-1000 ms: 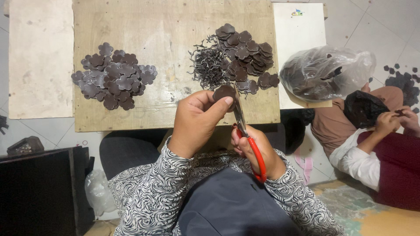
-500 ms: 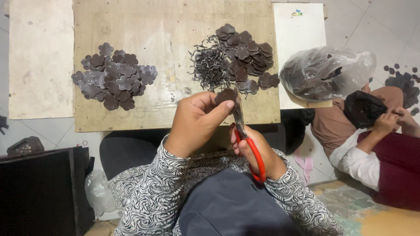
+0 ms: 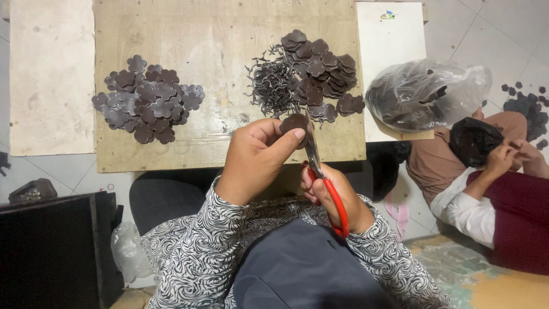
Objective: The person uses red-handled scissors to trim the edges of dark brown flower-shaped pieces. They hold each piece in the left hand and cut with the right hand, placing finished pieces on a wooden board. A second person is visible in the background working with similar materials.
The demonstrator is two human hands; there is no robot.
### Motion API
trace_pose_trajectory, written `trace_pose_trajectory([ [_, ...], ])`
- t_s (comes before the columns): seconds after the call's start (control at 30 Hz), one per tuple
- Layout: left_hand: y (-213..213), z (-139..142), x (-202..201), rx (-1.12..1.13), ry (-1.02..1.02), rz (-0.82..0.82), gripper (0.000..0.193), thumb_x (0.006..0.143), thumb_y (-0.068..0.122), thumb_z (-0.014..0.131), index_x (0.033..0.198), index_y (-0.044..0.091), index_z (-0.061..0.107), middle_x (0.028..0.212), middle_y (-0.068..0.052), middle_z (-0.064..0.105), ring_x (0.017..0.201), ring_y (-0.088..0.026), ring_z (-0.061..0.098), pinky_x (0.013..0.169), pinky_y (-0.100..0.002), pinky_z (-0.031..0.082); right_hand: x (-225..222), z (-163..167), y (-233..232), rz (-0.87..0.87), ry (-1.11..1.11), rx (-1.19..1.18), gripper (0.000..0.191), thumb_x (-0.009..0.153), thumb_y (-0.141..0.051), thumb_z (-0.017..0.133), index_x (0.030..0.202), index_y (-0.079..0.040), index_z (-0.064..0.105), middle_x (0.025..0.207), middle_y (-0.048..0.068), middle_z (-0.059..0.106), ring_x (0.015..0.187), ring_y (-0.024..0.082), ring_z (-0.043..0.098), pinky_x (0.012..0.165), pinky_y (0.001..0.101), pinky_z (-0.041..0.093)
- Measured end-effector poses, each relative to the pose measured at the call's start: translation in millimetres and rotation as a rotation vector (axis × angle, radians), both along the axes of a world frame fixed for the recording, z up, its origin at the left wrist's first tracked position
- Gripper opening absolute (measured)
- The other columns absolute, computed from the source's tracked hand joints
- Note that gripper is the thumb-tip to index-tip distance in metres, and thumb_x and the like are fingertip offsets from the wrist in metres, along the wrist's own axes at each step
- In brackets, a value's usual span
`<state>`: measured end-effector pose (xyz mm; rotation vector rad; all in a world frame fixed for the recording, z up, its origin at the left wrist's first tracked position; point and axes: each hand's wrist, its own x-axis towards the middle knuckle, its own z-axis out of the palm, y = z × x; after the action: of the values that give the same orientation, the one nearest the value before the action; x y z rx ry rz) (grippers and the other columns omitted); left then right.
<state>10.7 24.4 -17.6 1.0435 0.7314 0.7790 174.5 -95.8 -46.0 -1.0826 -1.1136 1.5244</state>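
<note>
The wooden board (image 3: pixel 171 34) is the landmark. On its left part lies a pile of flower-shaped dark pieces (image 3: pixel 147 98); on its right part, uncut discs (image 3: pixel 323 71) beside curly trimmings (image 3: pixel 273 87). At its near edge, the left hand (image 3: pixel 254 157) pinches a dark disc (image 3: pixel 294 122), barely shifted since a second ago; the right hand (image 3: pixel 331 197) grips red-handled scissors (image 3: pixel 323 174), blades at the disc, so the cutting looks mid-way.

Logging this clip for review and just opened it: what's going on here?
A person seated at a wooden board is cutting a dark brown disc, pinched in the left hand, with red-handled scissors worked by the right hand. On the board lie a pile of flower-shaped pieces at the left, and a heap of thin trimmings beside a pile of round pieces at the right. A second person sits to the right near a clear plastic bag of dark pieces.
</note>
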Motion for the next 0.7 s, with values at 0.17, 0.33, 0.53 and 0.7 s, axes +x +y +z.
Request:
trace_pose_trajectory([
  [0.17, 1.0, -0.5, 0.9, 0.006, -0.004, -0.004, 0.017, 0.097, 0.012, 0.070, 0.096, -0.004, 0.071, 0.090, -0.006, 0.076, 0.081, -0.006, 0.069, 0.072, -0.021, 0.056, 0.8, 0.2, 0.1, -0.005, 0.007, -0.026, 0.051, 0.104, -0.056, 0.053, 0.096, -0.006, 0.048, 0.081, -0.002, 0.040, 0.071, 0.008, 0.035, 0.063, 0.0225, 0.036],
  [0.33, 0.5, 0.6, -1.5, 0.149, 0.157, 0.030, 0.014, 0.097, 0.014, 0.071, 0.096, 0.000, 0.072, 0.085, -0.003, 0.073, 0.075, -0.004, 0.063, 0.066, -0.019, 0.051, 0.8, -0.8, 0.5, -0.010, -0.002, -0.005, 0.052, 0.104, -0.057, 0.054, 0.099, -0.005, 0.049, 0.082, -0.002, 0.041, 0.073, 0.008, 0.037, 0.067, 0.0229, 0.038],
  [0.53, 0.5, -0.5, 0.7, 0.044, -0.031, -0.033, 0.015, 0.098, 0.013, 0.068, 0.104, -0.001, 0.067, 0.091, -0.003, 0.073, 0.083, -0.007, 0.070, 0.076, -0.023, 0.059, 3.3, -0.6, 0.3, 0.003, -0.103, -0.005, 0.063, 0.100, -0.066, 0.050, 0.103, -0.003, 0.051, 0.087, 0.000, 0.047, 0.077, 0.009, 0.044, 0.069, 0.0224, 0.041],
  [0.7, 1.9, -0.6, -1.9, 0.040, 0.032, -0.093, 0.014, 0.098, 0.011, 0.068, 0.105, -0.001, 0.068, 0.091, -0.003, 0.073, 0.083, -0.008, 0.070, 0.076, -0.024, 0.060, 4.4, -2.7, -0.9, 0.013, -0.145, -0.010, 0.070, 0.097, -0.070, 0.050, 0.108, -0.001, 0.052, 0.091, 0.001, 0.050, 0.081, 0.009, 0.048, 0.073, 0.0224, 0.045],
])
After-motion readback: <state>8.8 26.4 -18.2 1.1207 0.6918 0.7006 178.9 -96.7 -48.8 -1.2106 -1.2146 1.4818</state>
